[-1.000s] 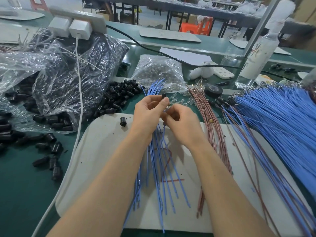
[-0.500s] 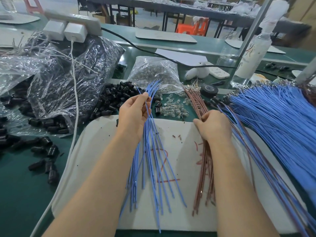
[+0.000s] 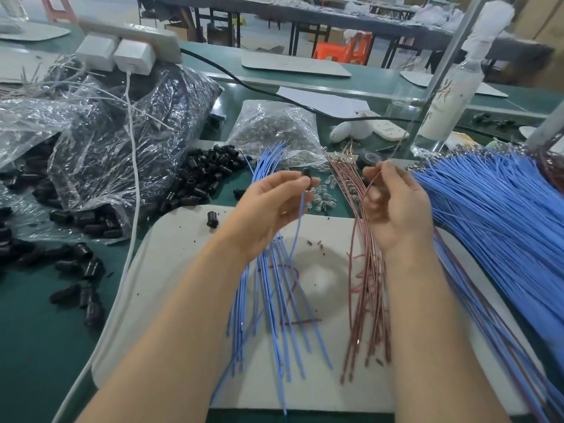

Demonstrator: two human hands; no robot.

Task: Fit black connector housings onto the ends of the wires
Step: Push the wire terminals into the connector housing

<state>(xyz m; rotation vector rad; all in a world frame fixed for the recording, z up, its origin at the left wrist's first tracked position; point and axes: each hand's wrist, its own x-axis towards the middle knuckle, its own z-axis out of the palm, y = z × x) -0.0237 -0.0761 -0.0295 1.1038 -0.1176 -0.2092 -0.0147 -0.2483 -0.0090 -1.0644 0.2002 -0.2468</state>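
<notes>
Over the mat, left hand pinches housing; right hand, brown wire.

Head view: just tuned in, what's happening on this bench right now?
A person works over a white mat. The left hand pinches a black connector housing with a blue wire hanging below it; the right hand holds up one brown wire. A heap of loose housings lies to the left.
</notes>
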